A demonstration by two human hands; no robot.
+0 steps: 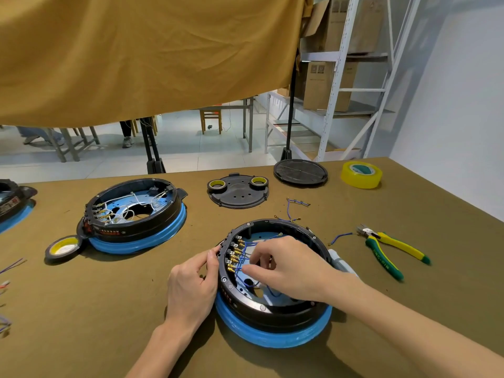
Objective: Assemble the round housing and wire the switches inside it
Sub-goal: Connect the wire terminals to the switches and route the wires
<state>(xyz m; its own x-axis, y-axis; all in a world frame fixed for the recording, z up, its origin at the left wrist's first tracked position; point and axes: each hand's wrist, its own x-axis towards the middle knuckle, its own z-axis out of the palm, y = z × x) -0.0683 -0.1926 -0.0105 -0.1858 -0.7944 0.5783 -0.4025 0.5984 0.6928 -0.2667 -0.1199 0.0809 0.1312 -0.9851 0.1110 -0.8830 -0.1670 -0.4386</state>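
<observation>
wiring step – the round housing (272, 309) sits at the table's 6 o'clock; left hand (191, 285) grips its 9 o'clock rim, right hand (289, 268) pinches a blue wire (246, 245) by the switches (234, 255) – next, likely seating its terminal

Not much to read here tbh. The pliers (392, 252) have raised lettering down the green handle, looks like "UNC-OIN" (could be off by a letter). The second housing (133, 211) on the left has a red printed strip on its black wall, too blurry to make out. Cardboard boxes (324, 85) carry small unreadable marks.
</observation>
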